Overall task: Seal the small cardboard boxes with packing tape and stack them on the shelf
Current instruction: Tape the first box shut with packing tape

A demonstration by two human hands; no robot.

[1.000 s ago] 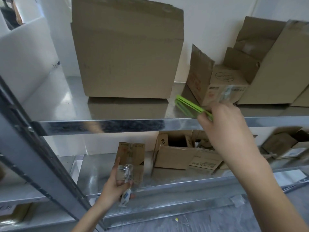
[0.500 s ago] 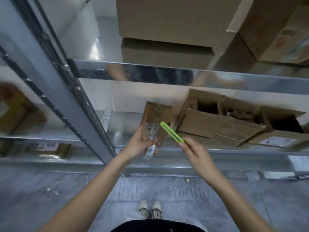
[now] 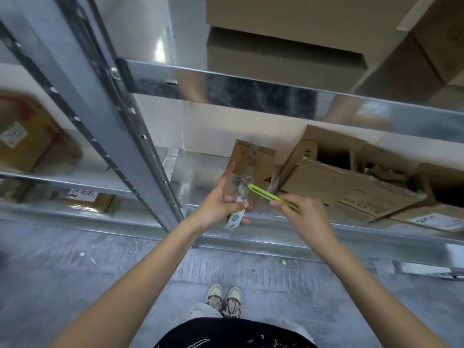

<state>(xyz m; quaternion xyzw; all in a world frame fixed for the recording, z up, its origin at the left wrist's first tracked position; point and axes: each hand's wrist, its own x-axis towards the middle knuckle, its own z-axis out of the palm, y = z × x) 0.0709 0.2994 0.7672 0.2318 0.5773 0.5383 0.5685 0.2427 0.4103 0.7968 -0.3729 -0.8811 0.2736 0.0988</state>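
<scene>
My left hand point(image 3: 221, 202) grips a small clear plastic packet point(image 3: 237, 214) with a white and blue label, held in front of the lower shelf. My right hand point(image 3: 305, 212) holds a lime-green utility knife point(image 3: 270, 195), its tip touching the top of the packet. Just behind the hands, a small brown cardboard box point(image 3: 256, 159) stands on the lower metal shelf point(image 3: 195, 169). To its right lie open, crumpled cardboard boxes point(image 3: 351, 182).
A grey steel upright point(image 3: 105, 116) runs diagonally at left. The upper shelf beam point(image 3: 251, 91) carries large brown boxes point(image 3: 288, 18). More boxes point(image 3: 22, 139) sit on the left rack. Grey concrete floor and my shoes point(image 3: 224, 298) are below.
My right hand came down from the upper shelf with the green knife to the packet. The view tilted downward towards the floor. The left hand kept hold of the packet.
</scene>
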